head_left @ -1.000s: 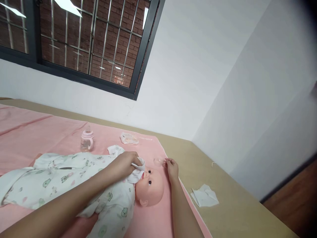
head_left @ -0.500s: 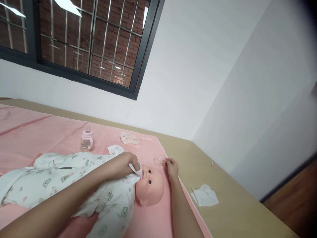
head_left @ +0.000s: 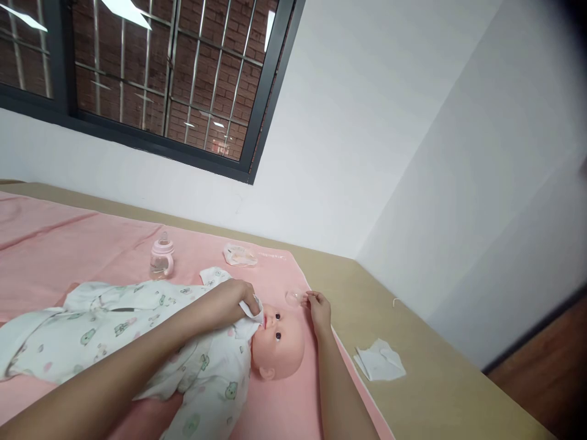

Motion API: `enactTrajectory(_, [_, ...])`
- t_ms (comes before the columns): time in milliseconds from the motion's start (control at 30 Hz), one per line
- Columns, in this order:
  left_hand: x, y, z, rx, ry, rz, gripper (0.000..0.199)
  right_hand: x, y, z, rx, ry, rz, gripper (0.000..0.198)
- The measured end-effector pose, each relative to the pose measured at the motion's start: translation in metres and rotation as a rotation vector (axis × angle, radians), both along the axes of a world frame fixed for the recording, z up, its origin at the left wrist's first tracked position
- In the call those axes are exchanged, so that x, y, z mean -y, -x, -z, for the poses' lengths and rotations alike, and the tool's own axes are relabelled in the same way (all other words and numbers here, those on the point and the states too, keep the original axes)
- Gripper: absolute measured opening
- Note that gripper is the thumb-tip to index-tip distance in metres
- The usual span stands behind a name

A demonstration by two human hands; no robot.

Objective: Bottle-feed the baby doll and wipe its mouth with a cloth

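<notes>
A baby doll (head_left: 280, 348) in a white printed outfit (head_left: 137, 318) lies on its back, its head towards the right. At the doll's mouth and chin, the closed fingers of my left hand (head_left: 232, 300) grip a white cloth (head_left: 255, 310). Whether that cloth is separate from the collar, I cannot tell. Just beyond the doll's head, my right hand (head_left: 318, 308) pinches the edge of a small clear rounded plastic piece (head_left: 293, 297). The piece is see-through, so its exact kind is unclear.
All this is on a pink mat (head_left: 279, 415) over a wooden surface (head_left: 339, 275). A pink-topped baby bottle (head_left: 161, 260) stands behind the doll, near a crumpled clear wrapper (head_left: 239, 255). A folded white tissue (head_left: 380, 360) lies at right. White wall (head_left: 343, 134) and barred window (head_left: 169, 73) rise behind.
</notes>
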State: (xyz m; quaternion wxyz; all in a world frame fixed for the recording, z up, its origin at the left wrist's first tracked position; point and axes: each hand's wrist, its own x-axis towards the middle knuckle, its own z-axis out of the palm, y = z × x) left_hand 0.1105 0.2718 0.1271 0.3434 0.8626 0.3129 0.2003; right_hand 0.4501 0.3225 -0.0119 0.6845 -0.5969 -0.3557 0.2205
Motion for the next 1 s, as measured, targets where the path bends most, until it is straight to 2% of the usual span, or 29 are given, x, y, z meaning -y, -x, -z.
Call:
enactTrajectory(567, [-0.011, -0.003, 0.009, -0.028, -0.101, -0.094, 0.033, 0.002, 0.001, -0.002, 0.0, 0.0, -0.005, 0.024])
enactTrajectory(1000, [-0.007, -0.004, 0.005, -0.035, -0.157, -0.032, 0.025, 0.002, 0.002, -0.003, 0.003, 0.005, 0.004, 0.022])
